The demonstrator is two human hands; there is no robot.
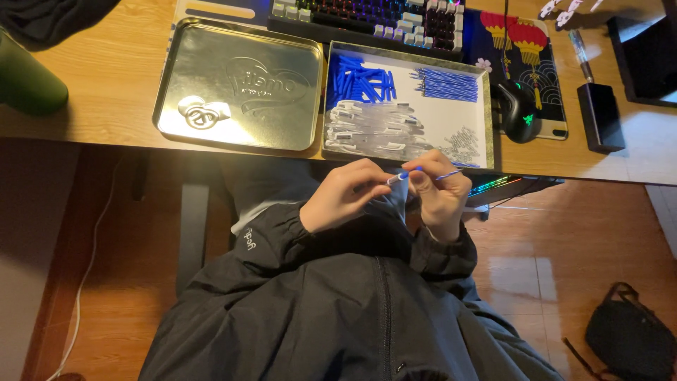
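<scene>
Black jacket (338,310); hands (395,194) pinch pen (403,174), tip probably hidden.

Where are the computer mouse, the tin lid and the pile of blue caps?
mouse (520,109), head view, middle of its back
tin lid (211,63), head view, bare embossed face
blue caps (360,83), head view, pile's middle

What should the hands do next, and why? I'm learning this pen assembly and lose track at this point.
Probably push the blue refill further into the clear pen barrel. The left hand pinches the barrel, the right hand holds the thin refill beside it, and both are raised just in front of the tray of parts. How far the refill already sits inside is too small to tell.
</scene>
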